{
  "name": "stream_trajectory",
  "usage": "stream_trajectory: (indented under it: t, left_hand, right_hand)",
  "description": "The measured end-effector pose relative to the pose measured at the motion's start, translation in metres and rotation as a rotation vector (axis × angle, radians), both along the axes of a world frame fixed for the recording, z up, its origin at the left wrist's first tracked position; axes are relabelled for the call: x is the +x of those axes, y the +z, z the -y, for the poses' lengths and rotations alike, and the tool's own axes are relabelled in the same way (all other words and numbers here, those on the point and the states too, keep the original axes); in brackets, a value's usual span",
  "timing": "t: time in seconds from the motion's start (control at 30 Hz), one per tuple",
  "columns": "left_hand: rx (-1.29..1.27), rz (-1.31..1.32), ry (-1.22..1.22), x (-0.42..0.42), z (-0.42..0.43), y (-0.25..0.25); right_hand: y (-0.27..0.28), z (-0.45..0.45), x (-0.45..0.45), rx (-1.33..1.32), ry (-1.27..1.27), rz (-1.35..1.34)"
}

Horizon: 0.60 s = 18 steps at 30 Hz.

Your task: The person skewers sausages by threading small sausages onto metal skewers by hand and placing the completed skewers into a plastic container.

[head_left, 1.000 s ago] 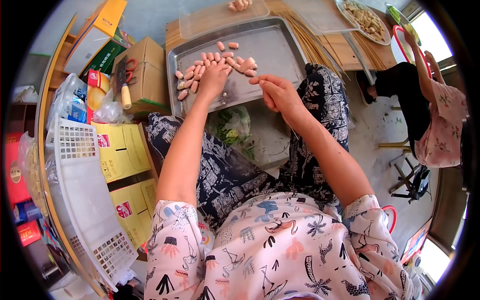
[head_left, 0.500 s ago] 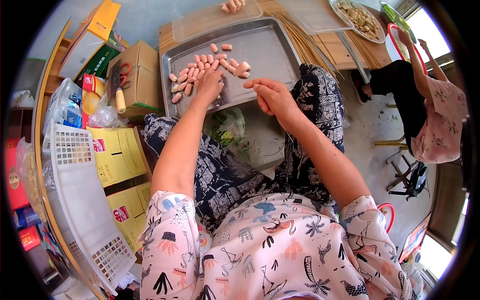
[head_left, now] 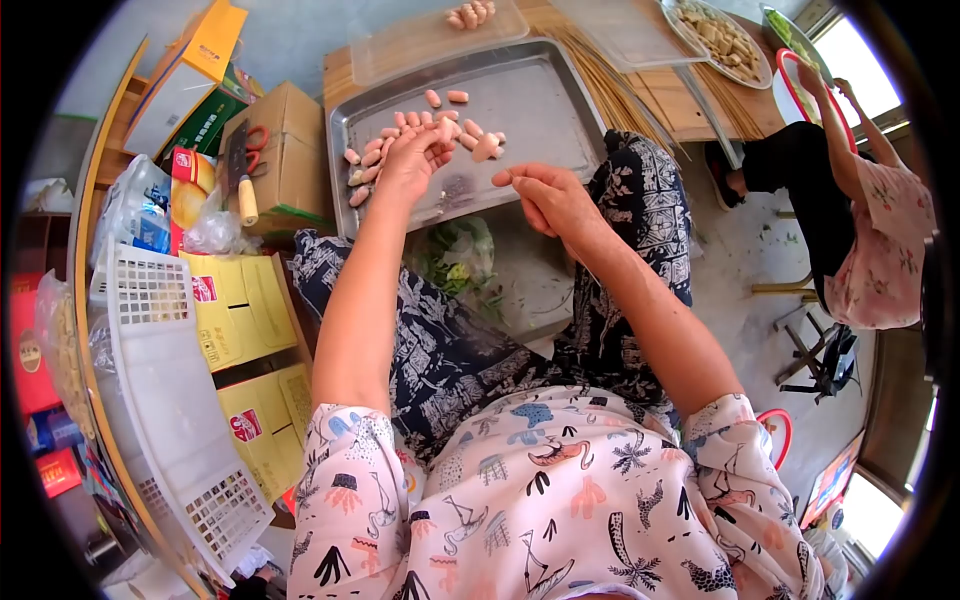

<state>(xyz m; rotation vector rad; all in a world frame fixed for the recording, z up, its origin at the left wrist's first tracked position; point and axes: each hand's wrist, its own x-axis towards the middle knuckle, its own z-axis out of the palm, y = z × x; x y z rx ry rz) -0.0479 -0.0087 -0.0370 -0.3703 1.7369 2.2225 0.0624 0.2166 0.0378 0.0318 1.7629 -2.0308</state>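
Note:
Small pink sausages [head_left: 362,175] lie in a loose group at the left of a metal tray [head_left: 545,85]. Over this group is my left hand [head_left: 412,162], its fingers curled and pinching a small sausage [head_left: 446,129] at their tips. My right hand [head_left: 548,200] is closed in a pinch by the tray's near edge, on what looks like a thin bamboo skewer, mostly hidden. A short cluster of sausages [head_left: 486,148] sits just beyond its fingertips, seemingly at the skewer's far end. Two single sausages [head_left: 457,97] rest farther back in the tray.
Bamboo skewers [head_left: 600,80] lie right of the tray, near a plate of cut food [head_left: 715,40]. A clear lid [head_left: 430,50] with more sausages is behind. Cardboard box [head_left: 285,150], cleaver [head_left: 240,165] and white basket [head_left: 150,380] stand left. Another person [head_left: 880,220] works at right.
My left hand has risen from the sausage group and turned, now with a sausage at its fingertips. My right hand stays almost in place. The view has shifted slightly.

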Motion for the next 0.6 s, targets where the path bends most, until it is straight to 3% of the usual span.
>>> stream_trajectory:
  t: [0.07, 0.6]
  left_hand:
    - [0.222, -0.050, -0.051, 0.000, 0.003, 0.009]
    - [0.329, -0.101, -0.044, 0.006, 0.004, 0.016]
  right_hand:
    - [0.002, 0.001, 0.001, 0.024, 0.032, -0.003]
    - [0.001, 0.005, 0.003, 0.049, 0.074, 0.012]
